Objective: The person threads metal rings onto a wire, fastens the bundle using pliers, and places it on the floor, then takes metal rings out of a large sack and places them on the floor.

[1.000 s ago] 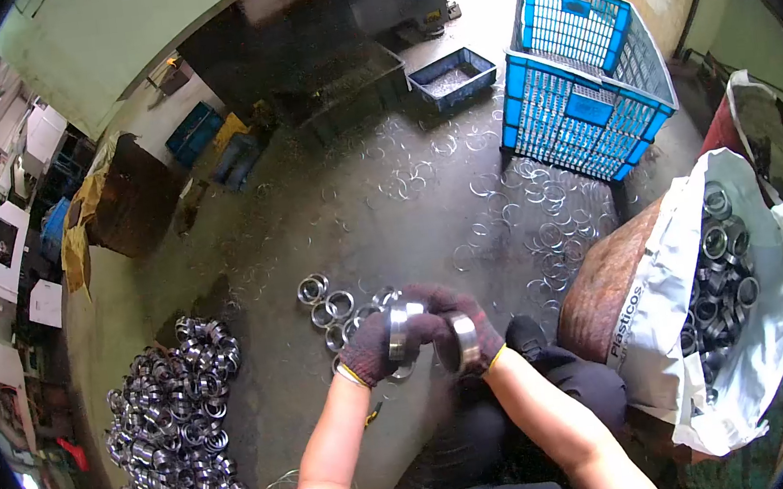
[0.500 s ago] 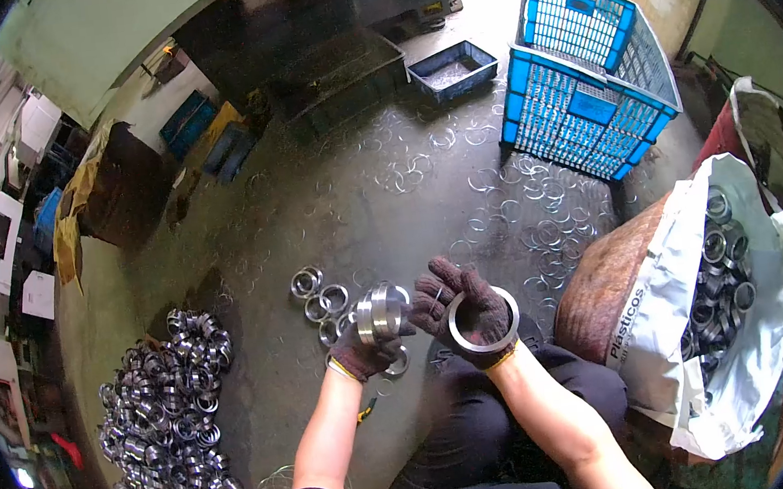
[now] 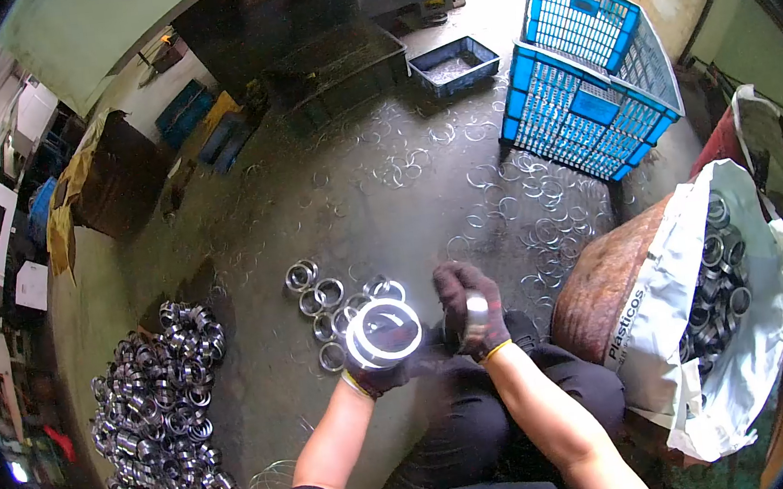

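Note:
Dark work gloves cover both my hands. My left hand (image 3: 379, 378) grips a shiny metal ring (image 3: 354, 342), its round opening turned up towards me; in the earlier frame it looks like more than one ring stacked. To its right, my right hand (image 3: 462, 296) is closed around another metal ring (image 3: 477, 310), seen nearly edge-on and slightly blurred. On the floor just beyond my left hand lies a small group of loose metal rings (image 3: 329, 293), partly hidden behind the ring I hold.
A large heap of metal rings (image 3: 158, 431) lies at the left. At the right stands a white plastic sack (image 3: 656, 350) with rings inside. Beyond are a blue crate (image 3: 578, 110) and a shallow tray (image 3: 454, 66). Thin wire-like rings (image 3: 549, 194) litter the floor.
My left hand has turned so the ring's opening faces up. My right hand has rotated its ring from face-on to edge-on, its fingers now closed around it.

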The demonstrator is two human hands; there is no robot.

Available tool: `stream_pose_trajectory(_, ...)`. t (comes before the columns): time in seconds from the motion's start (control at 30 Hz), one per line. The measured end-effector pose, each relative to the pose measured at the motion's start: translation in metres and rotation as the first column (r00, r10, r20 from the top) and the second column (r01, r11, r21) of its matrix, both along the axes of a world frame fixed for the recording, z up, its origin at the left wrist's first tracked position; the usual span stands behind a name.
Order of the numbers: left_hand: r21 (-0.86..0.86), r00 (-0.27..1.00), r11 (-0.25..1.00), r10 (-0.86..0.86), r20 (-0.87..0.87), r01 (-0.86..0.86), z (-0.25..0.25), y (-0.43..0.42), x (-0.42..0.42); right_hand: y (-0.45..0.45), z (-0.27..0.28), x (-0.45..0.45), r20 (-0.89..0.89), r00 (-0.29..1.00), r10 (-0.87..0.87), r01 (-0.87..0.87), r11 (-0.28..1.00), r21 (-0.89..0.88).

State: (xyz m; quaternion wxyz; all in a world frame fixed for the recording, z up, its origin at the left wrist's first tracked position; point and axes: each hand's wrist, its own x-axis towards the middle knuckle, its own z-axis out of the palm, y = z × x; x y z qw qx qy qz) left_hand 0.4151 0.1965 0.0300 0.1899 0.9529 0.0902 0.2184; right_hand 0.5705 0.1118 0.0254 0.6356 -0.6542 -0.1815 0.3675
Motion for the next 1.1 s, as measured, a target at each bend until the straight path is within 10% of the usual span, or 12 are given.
stream_pose_trajectory(0.1,-0.152,1.000,0.988,-0.027,-0.017,0.024,0.025,-0.009,0.016,-0.005,0.029,-0.005,0.428,0.839,0.335,-0.155,0.902,-0.402)
stream_pose_trajectory(0.43,-0.499,0.982,0.848,0.187,-0.035,-0.180,-0.028,-0.026,0.001,-0.009,0.022,-0.003,0.518,0.711,0.475,-0.291,0.870,-0.398)
stream_pose_trajectory(0.5,-0.255,0.976,0.943,0.212,-0.042,-0.216,-0.074,-0.022,-0.011,-0.007,0.023,-0.002,0.521,0.687,0.507,-0.318,0.854,-0.412)
stream_pose_trajectory(0.6,-0.892,0.987,0.442,-0.072,-0.145,-0.099,-0.128,-0.012,-0.026,-0.008,0.012,0.008,0.523,0.653,0.549,-0.318,0.824,-0.468)
stream_pose_trajectory(0.7,-0.380,0.945,0.877,0.206,-0.254,-0.293,-0.113,0.006,-0.033,0.008,0.003,0.027,0.574,0.535,0.620,-0.213,0.757,-0.618)
stream_pose_trajectory(0.73,0.208,0.868,0.939,0.335,-0.367,-0.274,-0.076,0.015,-0.025,0.013,-0.004,0.039,0.524,0.480,0.704,-0.236,0.678,-0.696)
stream_pose_trajectory(0.77,-0.072,0.909,0.950,0.268,-0.319,-0.305,-0.120,0.027,-0.041,0.015,-0.003,0.049,0.520,0.481,0.705,-0.232,0.675,-0.700)
stream_pose_trajectory(0.83,0.074,0.847,0.946,0.315,-0.428,-0.314,-0.234,0.050,-0.073,0.022,0.000,0.073,0.456,0.228,0.860,-0.214,0.502,-0.838)
stream_pose_trajectory(0.93,-0.842,0.770,0.189,0.540,-0.340,-0.505,-0.399,0.097,-0.168,0.032,-0.008,0.130,0.338,0.055,0.940,-0.227,0.341,-0.912)
stream_pose_trajectory(0.97,-0.455,0.475,0.164,0.472,-0.743,-0.875,-0.339,0.102,-0.155,0.034,-0.024,0.154,0.293,0.074,0.953,-0.256,0.302,-0.918)
stream_pose_trajectory(1.03,-0.414,0.246,-0.093,0.679,-0.691,-0.906,-0.266,0.102,-0.117,0.034,-0.035,0.189,0.206,0.360,0.910,-0.372,0.343,-0.863)
stream_pose_trajectory(1.1,-0.457,0.375,0.084,0.711,-0.595,-0.885,-0.315,0.118,-0.135,0.027,-0.045,0.216,0.223,0.475,0.851,-0.372,0.424,-0.826)
